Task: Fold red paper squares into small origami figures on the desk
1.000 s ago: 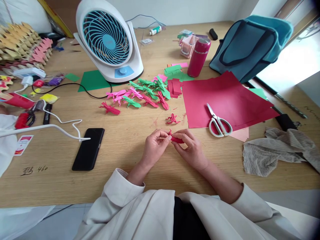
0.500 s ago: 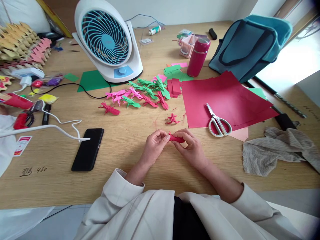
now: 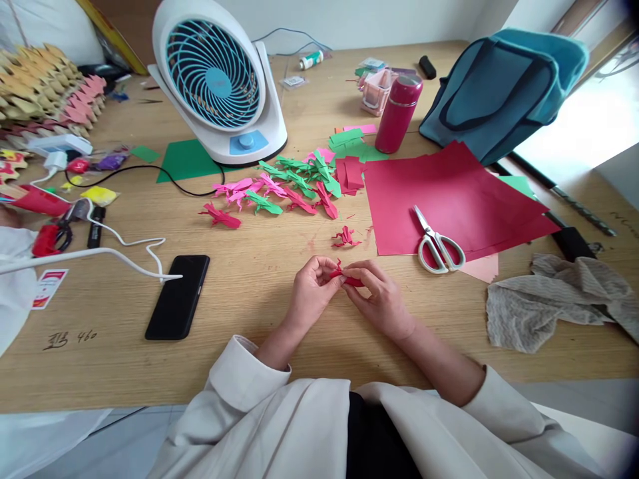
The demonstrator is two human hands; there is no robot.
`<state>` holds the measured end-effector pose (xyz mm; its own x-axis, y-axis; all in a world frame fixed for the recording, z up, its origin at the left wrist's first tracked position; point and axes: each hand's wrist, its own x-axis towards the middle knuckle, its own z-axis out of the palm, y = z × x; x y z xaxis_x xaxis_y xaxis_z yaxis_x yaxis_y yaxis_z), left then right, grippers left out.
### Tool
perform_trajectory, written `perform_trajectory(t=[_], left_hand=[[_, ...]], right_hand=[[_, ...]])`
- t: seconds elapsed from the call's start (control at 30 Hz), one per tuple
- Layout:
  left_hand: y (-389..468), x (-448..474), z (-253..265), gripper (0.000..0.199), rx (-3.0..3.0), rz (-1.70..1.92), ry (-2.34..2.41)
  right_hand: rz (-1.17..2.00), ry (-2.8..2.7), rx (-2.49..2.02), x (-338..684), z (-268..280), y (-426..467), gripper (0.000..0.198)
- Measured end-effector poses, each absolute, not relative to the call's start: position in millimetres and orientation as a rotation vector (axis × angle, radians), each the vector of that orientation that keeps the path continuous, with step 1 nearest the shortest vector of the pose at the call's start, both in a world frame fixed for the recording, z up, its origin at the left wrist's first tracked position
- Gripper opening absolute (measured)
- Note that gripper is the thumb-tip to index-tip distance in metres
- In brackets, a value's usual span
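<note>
Between my two hands is a small folded red paper figure (image 3: pixel 353 282), with a thin curled strip sticking up at its far end. My left hand (image 3: pixel 314 287) pinches its left end between thumb and fingers. On the right side, my right hand (image 3: pixel 380 299) grips the body with thumb and fingertips; much of the figure is hidden by the fingers. Just beyond them lies another red folded paper figure (image 3: pixel 346 236) with thin legs. Farther back is a pile of green, pink and red paper figures (image 3: pixel 294 179).
White-handled scissors (image 3: pixel 439 249) rest on large red paper sheets (image 3: pixel 449 193) at right. A black phone (image 3: pixel 177 297) with a white cable lies left. Behind stand a fan (image 3: pixel 219 86), a red flask (image 3: pixel 398 114) and a blue bag (image 3: pixel 499 93). A grey cloth (image 3: pixel 539 306) lies right.
My right fingers have shifted slightly left along the red paper figure, covering more of it. Its thin curled strip now stands up more visibly. The whole view has shifted a little.
</note>
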<state>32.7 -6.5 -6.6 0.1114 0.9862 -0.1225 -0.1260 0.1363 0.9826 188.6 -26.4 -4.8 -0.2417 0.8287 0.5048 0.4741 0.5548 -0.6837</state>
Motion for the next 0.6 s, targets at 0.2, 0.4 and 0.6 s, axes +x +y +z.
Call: perform_trajectory(t=[0.2,0.4,0.6], left_hand=[[-6.0,35.2,-7.3,0.022,1.135,1.127,1.118],[-5.0,35.5,-9.0,0.026,1.185,1.137,1.147],[-6.3,37.3,-9.1,0.033,1.179,1.138,1.177]], right_hand=[[0.271,-1.987,-1.155,190.7,-3.2,-27.0,0.017],[0.126,-2.069,-1.220,190.8,0.2,-27.2,0.017],[0.081,-2.122,-1.221,190.2,-1.1,-27.0,0.016]])
